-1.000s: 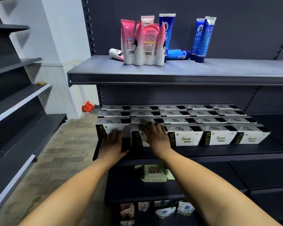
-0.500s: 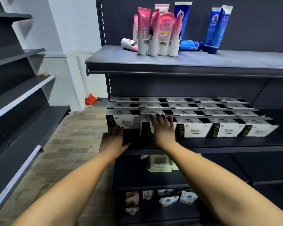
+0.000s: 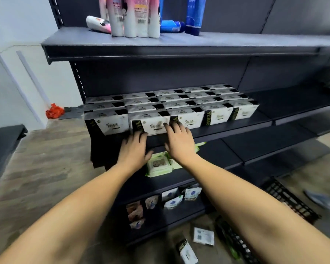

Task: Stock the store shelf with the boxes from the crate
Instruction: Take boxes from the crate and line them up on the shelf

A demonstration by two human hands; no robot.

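Several white boxes with black ends fill the left part of the middle dark shelf in rows. The front row's second box stands a little forward of its neighbours. My left hand lies with straight fingers against that box's lower left edge. My right hand is spread flat, its fingertips on the box's lower right face. Neither hand grips anything. One more white box lies on the floor below. The black crate sits at the lower right on the floor, only partly in view.
Pink and blue tubes stand on the upper shelf. A green wipes pack lies on the shelf under my hands, and small pouches hang lower. A flat packet is on the floor. A red bag lies by the wall.
My view has dropped and swung right, bringing the floor and crate in. My left hand has slid right to the second box; my right hand has come down its front.
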